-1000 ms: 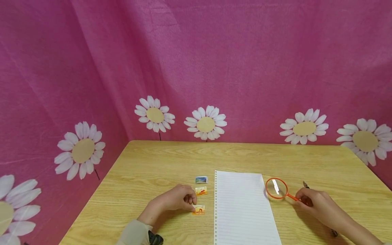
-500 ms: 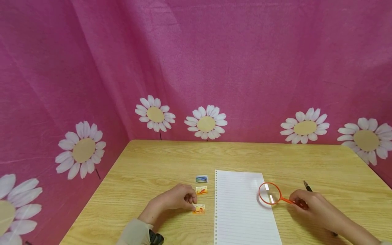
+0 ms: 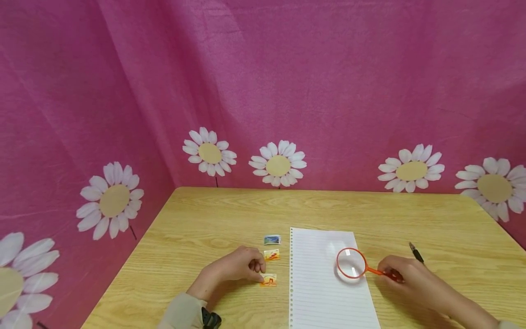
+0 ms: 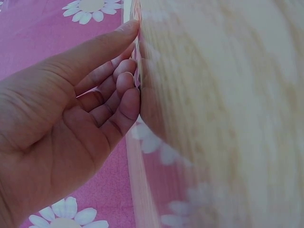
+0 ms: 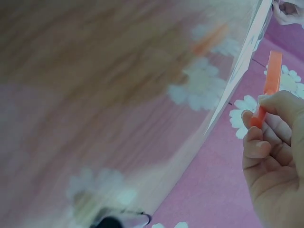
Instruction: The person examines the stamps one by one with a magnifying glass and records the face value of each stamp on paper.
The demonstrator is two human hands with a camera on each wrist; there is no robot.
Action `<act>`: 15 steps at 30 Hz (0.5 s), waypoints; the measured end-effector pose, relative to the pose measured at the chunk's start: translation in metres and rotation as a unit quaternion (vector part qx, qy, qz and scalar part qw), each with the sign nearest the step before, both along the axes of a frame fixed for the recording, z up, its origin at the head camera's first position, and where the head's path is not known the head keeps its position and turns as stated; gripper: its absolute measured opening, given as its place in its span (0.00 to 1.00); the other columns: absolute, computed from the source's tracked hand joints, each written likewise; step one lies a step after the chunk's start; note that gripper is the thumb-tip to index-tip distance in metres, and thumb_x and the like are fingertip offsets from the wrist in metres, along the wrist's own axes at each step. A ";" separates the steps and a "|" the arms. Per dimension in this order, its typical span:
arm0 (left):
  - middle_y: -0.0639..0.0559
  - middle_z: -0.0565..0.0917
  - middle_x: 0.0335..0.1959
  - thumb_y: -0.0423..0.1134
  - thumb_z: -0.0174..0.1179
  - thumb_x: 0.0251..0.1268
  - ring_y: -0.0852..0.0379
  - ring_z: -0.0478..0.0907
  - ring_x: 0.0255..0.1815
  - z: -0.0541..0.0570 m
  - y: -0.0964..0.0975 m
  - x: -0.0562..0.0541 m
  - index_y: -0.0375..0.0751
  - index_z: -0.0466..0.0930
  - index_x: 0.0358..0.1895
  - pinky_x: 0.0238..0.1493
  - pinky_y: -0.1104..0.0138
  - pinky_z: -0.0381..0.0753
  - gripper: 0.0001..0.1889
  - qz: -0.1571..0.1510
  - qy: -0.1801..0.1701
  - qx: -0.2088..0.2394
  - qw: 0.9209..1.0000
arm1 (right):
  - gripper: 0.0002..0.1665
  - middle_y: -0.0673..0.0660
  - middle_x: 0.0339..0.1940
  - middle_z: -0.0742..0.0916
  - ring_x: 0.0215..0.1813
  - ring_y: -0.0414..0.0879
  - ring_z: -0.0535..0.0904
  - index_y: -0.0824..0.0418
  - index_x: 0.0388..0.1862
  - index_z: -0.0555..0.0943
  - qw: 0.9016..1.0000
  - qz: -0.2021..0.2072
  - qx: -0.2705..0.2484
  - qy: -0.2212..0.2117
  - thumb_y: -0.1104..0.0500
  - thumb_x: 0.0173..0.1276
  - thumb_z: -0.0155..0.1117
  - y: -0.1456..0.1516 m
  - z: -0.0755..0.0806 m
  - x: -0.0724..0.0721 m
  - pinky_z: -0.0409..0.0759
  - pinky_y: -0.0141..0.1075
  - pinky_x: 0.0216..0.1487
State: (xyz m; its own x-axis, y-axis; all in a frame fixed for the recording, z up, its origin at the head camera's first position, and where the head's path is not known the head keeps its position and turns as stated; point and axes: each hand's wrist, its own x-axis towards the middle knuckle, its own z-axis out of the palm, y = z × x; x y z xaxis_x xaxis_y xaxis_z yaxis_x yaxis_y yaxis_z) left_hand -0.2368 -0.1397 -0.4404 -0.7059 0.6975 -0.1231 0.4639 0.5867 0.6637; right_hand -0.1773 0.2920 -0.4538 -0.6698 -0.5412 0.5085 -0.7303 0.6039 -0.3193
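In the head view, my left hand [image 3: 234, 267] lies at the nearest of three stamps, its thumb tip touching the left edge of an orange and yellow stamp [image 3: 269, 280]. The left wrist view has the thumb reaching to the tabletop with the other fingers loosely bent. A second orange and yellow stamp [image 3: 271, 255] and a blue-green stamp [image 3: 272, 240] lie behind it in a column. My right hand [image 3: 407, 273] grips the handle of a red-orange magnifying glass [image 5: 272, 76]. Its round lens is over the right side of a lined sheet of paper [image 3: 316, 283].
A black pen [image 3: 417, 252] lies on the wooden table [image 3: 230, 208] behind the right hand, partly hidden by the forearm. Pink cloth [image 3: 337, 91] with daisies hangs behind the table and along its left side. A dark watch [image 3: 211, 318] is on the left wrist.
My right hand has carried the magnifying glass leftward, from the paper's right edge to over the paper. The left hand and the stamps have stayed put.
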 end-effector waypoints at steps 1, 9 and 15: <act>0.55 0.76 0.28 0.36 0.70 0.57 0.70 0.66 0.27 0.000 0.000 0.000 0.43 0.82 0.33 0.32 0.77 0.69 0.05 0.000 0.002 -0.001 1.000 | 0.19 0.36 0.27 0.79 0.30 0.23 0.66 0.52 0.32 0.79 1.000 0.000 -0.001 0.001 0.71 0.49 0.75 -0.002 0.000 0.000 0.64 0.17 0.27; 0.53 0.76 0.28 0.37 0.70 0.57 0.70 0.66 0.27 0.002 0.001 0.000 0.42 0.81 0.33 0.32 0.77 0.68 0.06 -0.007 0.011 -0.004 1.000 | 0.20 0.34 0.27 0.79 0.30 0.23 0.67 0.47 0.32 0.80 1.000 -0.025 0.005 0.018 0.69 0.47 0.76 -0.016 0.001 0.003 0.64 0.17 0.28; 0.52 0.77 0.28 0.36 0.70 0.57 0.70 0.65 0.27 0.003 0.000 0.001 0.42 0.81 0.32 0.31 0.77 0.68 0.06 -0.011 0.011 -0.001 1.000 | 0.21 0.35 0.26 0.77 0.30 0.23 0.66 0.48 0.31 0.78 0.999 0.021 -0.001 0.036 0.71 0.47 0.76 -0.025 0.002 -0.001 0.63 0.15 0.29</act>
State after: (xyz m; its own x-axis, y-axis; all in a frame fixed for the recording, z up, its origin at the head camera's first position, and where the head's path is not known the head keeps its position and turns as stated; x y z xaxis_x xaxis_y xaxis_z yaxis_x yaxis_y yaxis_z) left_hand -0.2359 -0.1395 -0.4376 -0.6936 0.7120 -0.1089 0.4905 0.5776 0.6525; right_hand -0.1785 0.2673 -0.4522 -0.6085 -0.5668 0.5555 -0.7760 0.5716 -0.2668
